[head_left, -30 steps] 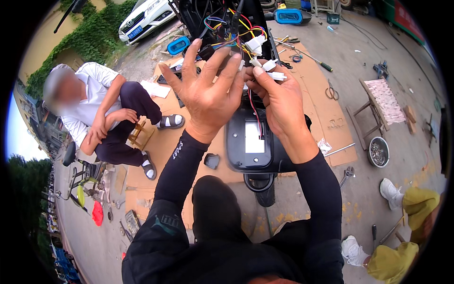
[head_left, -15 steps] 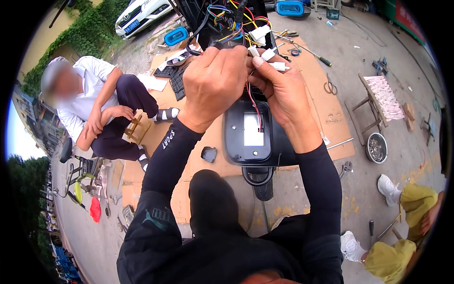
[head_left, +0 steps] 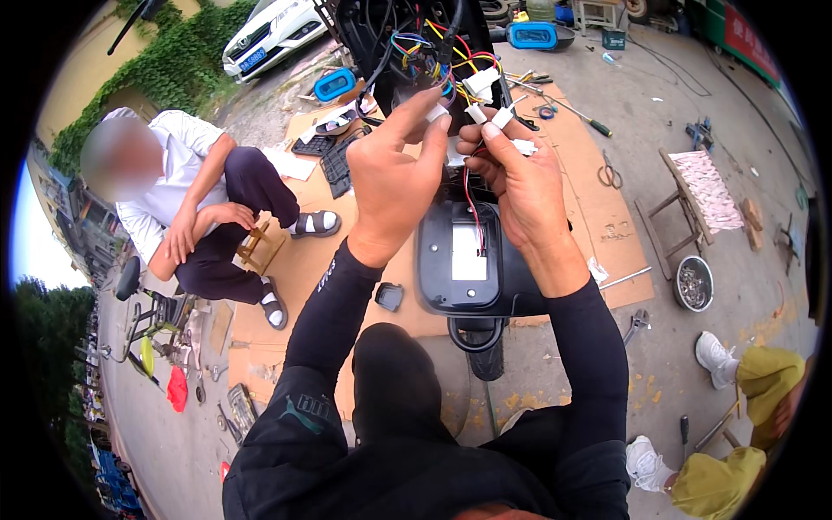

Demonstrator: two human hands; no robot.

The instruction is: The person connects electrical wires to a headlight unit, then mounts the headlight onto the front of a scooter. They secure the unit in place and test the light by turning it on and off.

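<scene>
Pinching a white connector [head_left: 437, 113] beside coloured wires [head_left: 447, 78]

The left hand [head_left: 392, 182] nips the connector between thumb and index fingertip, which cover part of it; its other fingers are curled out of sight. The right hand [head_left: 527, 195] gathers several white plugs [head_left: 502, 119] between its thumb and bent fingers. Exactly how many it has, and which wires run to them, is hard to tell, since the fingers block the view.

One larger white plug [head_left: 482, 82] sits just above the right hand, among the wires. These spill from a black frame [head_left: 472, 17] that the upper edge cuts off. Below the hands, a red-and-black lead [head_left: 471, 198] reaches a black panel [head_left: 433, 282] with a bright rectangular opening; what lies inside is washed out. Cardboard [head_left: 598, 208] covers the ground around it. In a metal bowl [head_left: 693, 305] at the right, the small contents are too fine to identify.
</scene>
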